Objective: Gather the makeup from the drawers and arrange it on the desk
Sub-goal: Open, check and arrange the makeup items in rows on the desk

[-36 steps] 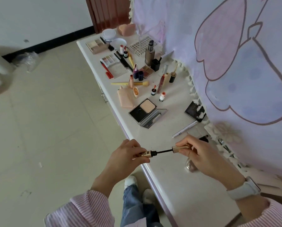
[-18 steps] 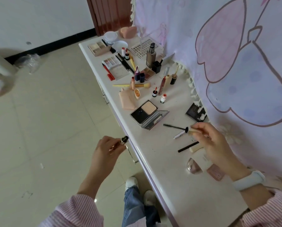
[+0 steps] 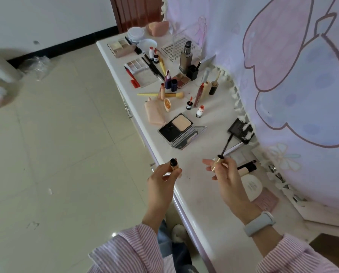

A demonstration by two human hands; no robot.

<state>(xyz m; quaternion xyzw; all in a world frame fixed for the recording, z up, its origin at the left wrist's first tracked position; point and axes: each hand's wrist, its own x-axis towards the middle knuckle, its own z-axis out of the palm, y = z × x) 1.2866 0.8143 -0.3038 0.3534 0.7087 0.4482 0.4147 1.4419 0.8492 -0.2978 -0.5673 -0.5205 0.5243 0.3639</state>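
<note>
Head view | left hand (image 3: 160,180) pinches mascara tube (image 3: 173,164) at desk (image 3: 200,209) edge | right hand (image 3: 226,174) pinches wand (image 3: 222,152) by gold cap | both seem light, stiff, slippery; bristles soft, hold cap only

Near desk (image 3: 214,213) bare — far end crowded; compact (image 3: 179,130) between.

Two hands in view: left hand (image 3: 161,179) gripping one mascara tube (image 3: 173,164), right hand (image 3: 224,174) pinching one mascara wand (image 3: 224,148). On the desk (image 3: 204,203), two eyeshadow palettes (image 3: 119,46) (image 3: 140,70), one open powder compact (image 3: 181,131), one yellow-handled brush (image 3: 160,94). Also one tall pump bottle (image 3: 186,58), one black square box (image 3: 240,129), one round white compact (image 3: 251,186); smaller tubes too crowded to count surely.
</note>
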